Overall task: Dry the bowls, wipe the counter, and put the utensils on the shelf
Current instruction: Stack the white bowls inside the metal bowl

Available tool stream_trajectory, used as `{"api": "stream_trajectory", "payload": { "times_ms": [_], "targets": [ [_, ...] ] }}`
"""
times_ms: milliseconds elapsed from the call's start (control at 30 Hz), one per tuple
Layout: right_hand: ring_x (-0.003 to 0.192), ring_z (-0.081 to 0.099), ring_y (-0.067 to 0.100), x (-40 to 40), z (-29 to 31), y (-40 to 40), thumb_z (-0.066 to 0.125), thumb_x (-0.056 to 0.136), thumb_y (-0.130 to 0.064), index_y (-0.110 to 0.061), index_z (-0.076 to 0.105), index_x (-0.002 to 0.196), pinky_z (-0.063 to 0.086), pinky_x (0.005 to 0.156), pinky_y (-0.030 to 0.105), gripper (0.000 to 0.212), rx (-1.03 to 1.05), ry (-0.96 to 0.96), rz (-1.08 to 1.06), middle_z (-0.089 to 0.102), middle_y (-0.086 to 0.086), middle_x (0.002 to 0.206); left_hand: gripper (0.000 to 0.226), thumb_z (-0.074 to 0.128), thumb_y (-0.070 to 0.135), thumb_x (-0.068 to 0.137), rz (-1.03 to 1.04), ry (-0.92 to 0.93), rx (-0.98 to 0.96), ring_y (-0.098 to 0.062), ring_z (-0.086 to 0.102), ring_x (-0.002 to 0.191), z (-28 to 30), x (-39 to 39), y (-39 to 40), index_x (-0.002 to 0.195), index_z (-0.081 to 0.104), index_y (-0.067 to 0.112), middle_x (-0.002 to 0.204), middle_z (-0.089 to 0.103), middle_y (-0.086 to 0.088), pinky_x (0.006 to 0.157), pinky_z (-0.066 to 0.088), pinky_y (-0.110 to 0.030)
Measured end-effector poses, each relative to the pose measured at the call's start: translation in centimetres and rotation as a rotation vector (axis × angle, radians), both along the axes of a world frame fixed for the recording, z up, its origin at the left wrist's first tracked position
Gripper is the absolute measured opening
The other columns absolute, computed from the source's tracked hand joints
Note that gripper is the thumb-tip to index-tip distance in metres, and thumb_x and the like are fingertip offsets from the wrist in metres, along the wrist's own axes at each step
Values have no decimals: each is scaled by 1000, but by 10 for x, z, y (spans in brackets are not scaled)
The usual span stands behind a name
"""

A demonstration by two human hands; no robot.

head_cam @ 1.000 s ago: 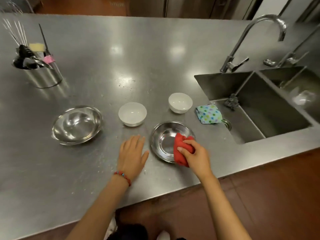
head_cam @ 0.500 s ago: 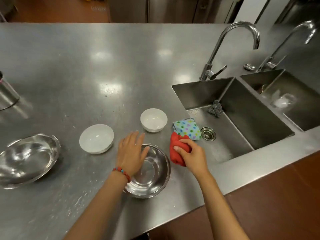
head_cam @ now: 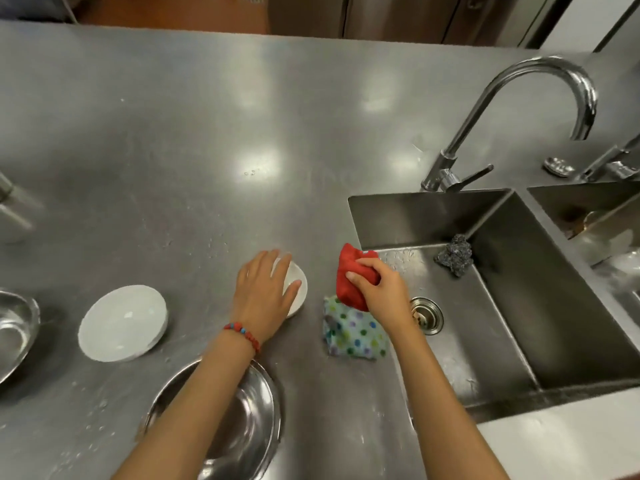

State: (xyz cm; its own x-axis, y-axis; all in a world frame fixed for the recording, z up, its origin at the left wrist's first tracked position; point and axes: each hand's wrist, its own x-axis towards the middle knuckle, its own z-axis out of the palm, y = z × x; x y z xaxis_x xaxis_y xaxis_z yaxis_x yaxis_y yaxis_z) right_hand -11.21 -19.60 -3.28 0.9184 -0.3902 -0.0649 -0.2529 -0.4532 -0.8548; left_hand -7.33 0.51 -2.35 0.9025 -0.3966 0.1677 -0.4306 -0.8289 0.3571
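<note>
Head cam: left hand [head_cam: 265,292] spread wide, fingers straight, lying over small white bowl [head_cam: 297,287] on counter [head_cam: 173,133] w/ no grip yet. Bowl probably ceramic: stiff, breakable, likely slick if wet, so best taken by rim. Right hand [head_cam: 379,292] grips bunched red cloth [head_cam: 349,271], soft, above dotted cloth [head_cam: 349,332] at sink [head_cam: 571,327] edge.

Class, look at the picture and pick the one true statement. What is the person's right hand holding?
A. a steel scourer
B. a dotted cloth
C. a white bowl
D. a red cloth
D: the right hand has its fingers curled round the red cloth, held just above the dotted cloth that lies flat by the sink edge.
</note>
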Motion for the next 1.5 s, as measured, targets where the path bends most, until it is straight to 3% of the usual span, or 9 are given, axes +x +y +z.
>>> {"api": "stream_trajectory", "payload": {
  "times_ms": [133, 433, 700, 867, 1000, 1100, 1233, 1367, 1500],
  "targets": [
    [87, 52, 9, 50, -14, -26, 70, 78, -27, -25, 66, 100, 34, 73, 15, 23, 12, 1, 37, 60, -8, 95, 42, 67, 18, 81, 42, 1, 11, -42, 51, 115, -7, 22, -26, 117, 56, -1, 122, 56, -26, 90, 42, -54],
    [107, 56, 24, 125, -47, -35, 67, 81, -23, -22, 64, 108, 40, 87, 26, 28, 26, 68, 85, 64, 6, 118, 43, 58, 23, 81, 108, 13, 45, -43, 51, 116, -23, 47, -44, 117, 56, -2, 122, 57, -26, 94, 40, -55],
    [119, 45, 30, 123, -55, -36, 55, 90, -31, -22, 44, 134, 38, 98, 38, 46, -199, 163, 204, 46, 15, 132, 45, 55, 27, 89, 138, 45, 83, -38, 42, 127, -34, 42, -38, 127, 49, 3, 134, 49, -22, 103, 33, -50],
    [121, 40, 25, 88, -38, -23, 54, 90, -31, -18, 49, 129, 39, 97, 39, 42, -344, 15, 201, 44, 10, 135, 45, 57, 23, 88, 154, 39, 58, -39, 40, 127, -27, 27, -28, 127, 49, 3, 135, 48, -23, 103, 31, -51],
    [103, 53, 18, 51, -29, 6, 55, 90, -29, -15, 55, 123, 41, 84, 27, 35, -144, 15, 191, 56, 7, 121, 43, 53, 25, 90, 222, 66, 1, -36, 37, 129, -21, 9, -6, 129, 48, 6, 137, 45, -19, 105, 27, -47],
    [106, 57, 25, 26, -32, 33, 54, 91, -31, -10, 55, 123, 44, 90, 32, 39, -17, 115, 161, 60, 10, 118, 43, 48, 31, 92, 282, 106, -61, -34, 40, 126, -19, -5, 22, 127, 49, 6, 134, 48, -18, 104, 30, -44],
    [86, 59, 24, 3, -40, 66, 54, 89, -34, -6, 58, 113, 41, 75, 26, 37, 80, 179, 88, 66, 8, 97, 42, 53, 23, 91, 367, 152, -169, -36, 42, 124, -21, -20, 63, 127, 49, 1, 133, 49, -21, 105, 31, -44],
    [89, 64, 39, 0, -39, 95, 51, 93, -23, -8, 60, 107, 53, 80, 54, 23, 356, 235, 34, 60, 2, 84, 38, 54, 16, 90, 448, 189, -315, -35, 44, 121, -25, -32, 97, 125, 51, 0, 129, 53, -21, 104, 30, -39],
    [77, 64, 35, 2, -37, 109, 49, 93, -9, -9, 57, 115, 59, 56, 31, 23, 728, 215, -148, 63, 8, 92, 31, 54, 14, 90, 447, 155, -416, -33, 51, 112, -28, -42, 122, 120, 55, 3, 120, 58, -18, 97, 33, -32]
  ]
}}
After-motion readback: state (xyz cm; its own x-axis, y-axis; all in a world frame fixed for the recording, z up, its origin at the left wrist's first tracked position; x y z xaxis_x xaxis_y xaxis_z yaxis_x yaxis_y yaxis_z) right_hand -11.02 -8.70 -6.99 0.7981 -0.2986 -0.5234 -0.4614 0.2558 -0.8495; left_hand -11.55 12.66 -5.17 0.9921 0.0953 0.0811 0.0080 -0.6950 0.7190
